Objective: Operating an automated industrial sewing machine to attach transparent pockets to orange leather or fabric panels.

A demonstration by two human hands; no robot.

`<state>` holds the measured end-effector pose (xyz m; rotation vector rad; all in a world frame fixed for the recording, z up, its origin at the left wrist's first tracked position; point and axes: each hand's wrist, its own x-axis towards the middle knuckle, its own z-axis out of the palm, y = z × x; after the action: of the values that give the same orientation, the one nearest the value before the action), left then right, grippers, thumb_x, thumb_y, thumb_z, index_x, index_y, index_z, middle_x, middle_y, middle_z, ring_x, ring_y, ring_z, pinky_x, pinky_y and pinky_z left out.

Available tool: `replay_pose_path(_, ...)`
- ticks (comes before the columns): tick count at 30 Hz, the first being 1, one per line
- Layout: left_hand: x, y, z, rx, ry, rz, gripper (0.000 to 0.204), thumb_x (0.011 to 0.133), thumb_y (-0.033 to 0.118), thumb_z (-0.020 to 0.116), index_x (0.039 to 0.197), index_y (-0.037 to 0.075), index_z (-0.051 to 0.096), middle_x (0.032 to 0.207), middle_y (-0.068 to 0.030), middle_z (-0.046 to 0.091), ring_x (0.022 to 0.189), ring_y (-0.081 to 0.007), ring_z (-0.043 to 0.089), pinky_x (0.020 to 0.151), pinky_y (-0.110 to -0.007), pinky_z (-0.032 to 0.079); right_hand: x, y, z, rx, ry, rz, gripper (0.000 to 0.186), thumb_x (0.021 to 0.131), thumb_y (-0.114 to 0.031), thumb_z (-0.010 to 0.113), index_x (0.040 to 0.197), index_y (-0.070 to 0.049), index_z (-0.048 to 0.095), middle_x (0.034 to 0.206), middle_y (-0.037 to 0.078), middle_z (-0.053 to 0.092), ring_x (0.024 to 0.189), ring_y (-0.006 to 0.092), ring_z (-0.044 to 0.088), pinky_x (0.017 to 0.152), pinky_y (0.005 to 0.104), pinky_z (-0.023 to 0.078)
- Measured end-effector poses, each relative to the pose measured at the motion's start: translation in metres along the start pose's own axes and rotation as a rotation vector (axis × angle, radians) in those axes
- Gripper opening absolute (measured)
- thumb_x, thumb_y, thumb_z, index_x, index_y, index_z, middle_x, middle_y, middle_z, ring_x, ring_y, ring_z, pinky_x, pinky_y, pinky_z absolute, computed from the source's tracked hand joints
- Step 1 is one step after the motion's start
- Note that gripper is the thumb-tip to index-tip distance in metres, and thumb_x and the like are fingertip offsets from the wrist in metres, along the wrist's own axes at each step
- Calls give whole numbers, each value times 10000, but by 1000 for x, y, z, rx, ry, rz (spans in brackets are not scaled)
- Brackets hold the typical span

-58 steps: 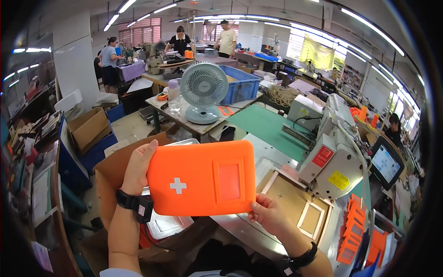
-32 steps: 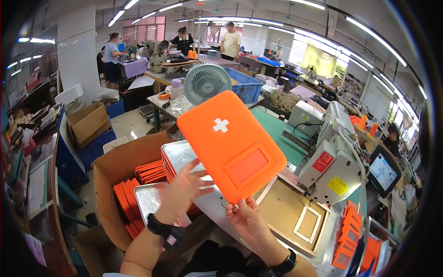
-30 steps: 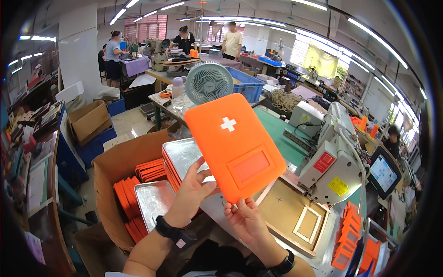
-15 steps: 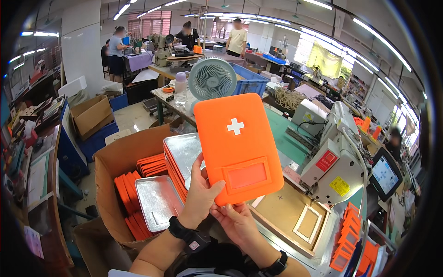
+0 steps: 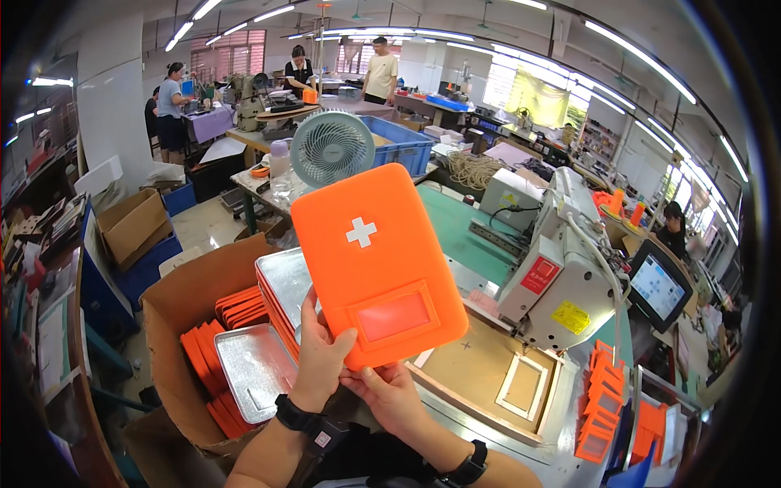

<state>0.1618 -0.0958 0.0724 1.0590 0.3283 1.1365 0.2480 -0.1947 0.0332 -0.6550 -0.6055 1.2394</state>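
An orange first-aid case panel (image 5: 370,264) is held up in front of me, tilted, its rounded face toward me. It bears a white cross (image 5: 361,232) and, lower down, a framed clear window (image 5: 394,316). My left hand (image 5: 324,358) grips its lower left edge, thumb on the front and fingers behind. Closed at the bottom edge, my right hand (image 5: 389,395) pinches the panel near my left thumb. The panel's back is hidden.
To the left, a cardboard box (image 5: 183,285) holds stacked orange panels (image 5: 202,354) and metal trays (image 5: 256,370). At right stand a sewing machine (image 5: 541,285), a wooden-framed template (image 5: 464,382), a screen (image 5: 659,285) and orange window pieces (image 5: 600,407). Behind the panel is a fan (image 5: 332,148).
The whole view has swung to the right, so the surroundings sit farther left. The panel leans slightly more to the left; both hands keep about the same hold on it.
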Motion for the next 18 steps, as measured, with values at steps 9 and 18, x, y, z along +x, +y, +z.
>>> replay_pose_path(9, -4, -3, -7, -35, -10, -2, 815, 852, -106, 510, 1529, 21, 73, 1397, -202, 421, 1326, -249, 468, 1089, -387, 416, -1, 3, 1, -49, 13, 0, 321, 1000, -48, 528, 1307, -1, 446, 1242, 148, 603, 1088, 261, 637, 964, 404, 520)
replay_pose_path(18, -6, -7, -16, -85, -43, 18, 815, 881, -70, 522, 1544, 33, 59, 1442, -180, 402, 1340, -238, 455, 1078, -370, 420, -2, -1, 5, -153, 45, -11, 275, 994, -38, 541, 1259, 31, 514, 1196, 149, 629, 1065, 251, 656, 936, 385, 538)
